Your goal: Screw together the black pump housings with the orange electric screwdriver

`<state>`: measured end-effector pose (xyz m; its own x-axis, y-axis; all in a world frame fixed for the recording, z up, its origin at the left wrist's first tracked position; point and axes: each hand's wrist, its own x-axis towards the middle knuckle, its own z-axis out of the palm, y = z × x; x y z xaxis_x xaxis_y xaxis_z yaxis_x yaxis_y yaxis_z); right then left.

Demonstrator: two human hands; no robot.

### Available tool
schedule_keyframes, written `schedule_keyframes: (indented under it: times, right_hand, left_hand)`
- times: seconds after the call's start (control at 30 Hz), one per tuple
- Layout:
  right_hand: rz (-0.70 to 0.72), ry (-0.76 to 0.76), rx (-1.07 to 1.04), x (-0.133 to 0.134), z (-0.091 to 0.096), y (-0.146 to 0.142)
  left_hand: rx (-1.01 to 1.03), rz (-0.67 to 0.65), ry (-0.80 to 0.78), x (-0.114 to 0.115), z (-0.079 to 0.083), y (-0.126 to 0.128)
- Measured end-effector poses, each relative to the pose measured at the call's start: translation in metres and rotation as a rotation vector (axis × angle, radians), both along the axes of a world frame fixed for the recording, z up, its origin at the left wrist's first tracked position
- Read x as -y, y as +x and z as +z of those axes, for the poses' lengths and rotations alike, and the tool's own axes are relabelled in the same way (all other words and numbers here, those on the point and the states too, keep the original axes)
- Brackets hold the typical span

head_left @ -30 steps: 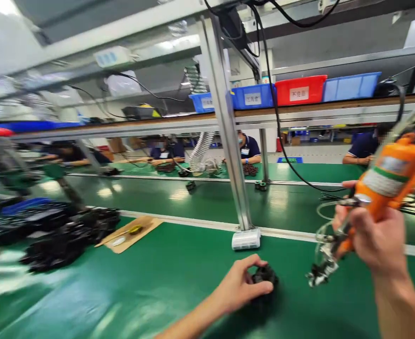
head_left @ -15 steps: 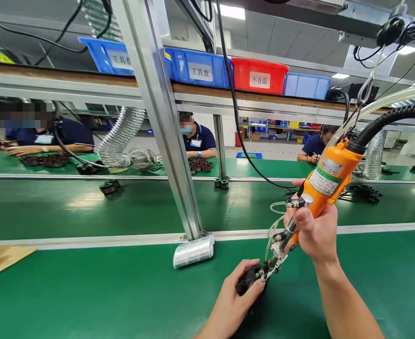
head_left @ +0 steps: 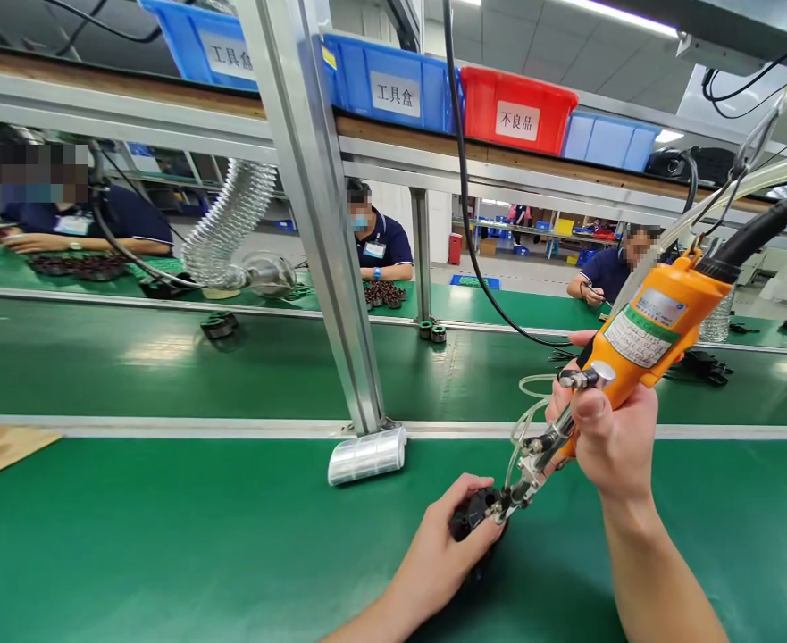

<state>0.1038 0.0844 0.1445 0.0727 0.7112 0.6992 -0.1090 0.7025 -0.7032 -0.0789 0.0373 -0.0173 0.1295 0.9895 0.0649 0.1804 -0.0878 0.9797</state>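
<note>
My right hand (head_left: 617,438) is wrapped round an orange power screwdriver (head_left: 667,308), its thumb near the metal fitting on the side. The tool slants down to the left, and its metal nose rests at a small black plastic part (head_left: 476,511). Thin clear tubes (head_left: 519,433) loop beside the nose. My left hand (head_left: 433,549) grips the black part on the green mat, thumb and fingers on either side of it. The thumb lies close to the tool's tip. Fingers and nose hide much of the part, so its exact kind is unclear.
A metal post (head_left: 319,223) stands left of the tool, with a clear plastic roll (head_left: 367,455) at its foot. Blue bins (head_left: 393,54) and a red bin (head_left: 514,80) line the overhead shelf. Co-workers (head_left: 383,241) sit across the bench. Brown cardboard (head_left: 1,451) lies at left.
The camera view has tilted down a little, so the shelf and bins sit higher. Both hands keep their hold, and the tool's nose stays at the black part.
</note>
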Motion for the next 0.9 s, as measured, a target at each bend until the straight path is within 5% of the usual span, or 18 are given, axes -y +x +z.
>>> schedule_keyframes:
  times: [0.33,0.67,0.9]
  right_hand:
    - [-0.008,-0.092,0.056,0.007,0.000,-0.033]
    - [0.027,-0.120,-0.006,0.004,-0.012,-0.036]
    - [-0.216,0.041,-0.086,0.010,0.010,-0.002]
  left_hand:
    - [0.075,-0.026,0.028,-0.002,-0.008,0.000]
    - [0.109,-0.022,0.026,-0.001,-0.014,-0.003]
    - [0.221,-0.337,-0.030,-0.001,-0.026,-0.021]
